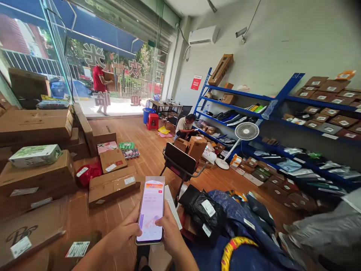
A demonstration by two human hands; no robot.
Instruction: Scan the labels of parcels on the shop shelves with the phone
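A smartphone [151, 210] with a lit pink and white screen is held upright low in the middle of the view. My left hand [122, 233] wraps its left edge, thumb on the screen's lower left. My right hand [170, 229] grips the right edge together with a flat white envelope [172, 206] behind the phone, thumb resting on the screen. A black plastic parcel [203, 212] with a white label lies just right of my right hand.
Cardboard boxes [112, 185] are stacked across the wooden floor at left. A black chair [180, 162] stands ahead. Blue shelves [284, 109] with parcels line the right wall, beside a white fan [246, 132]. One person crouches by the shelves; another carries a box outside the glass door.
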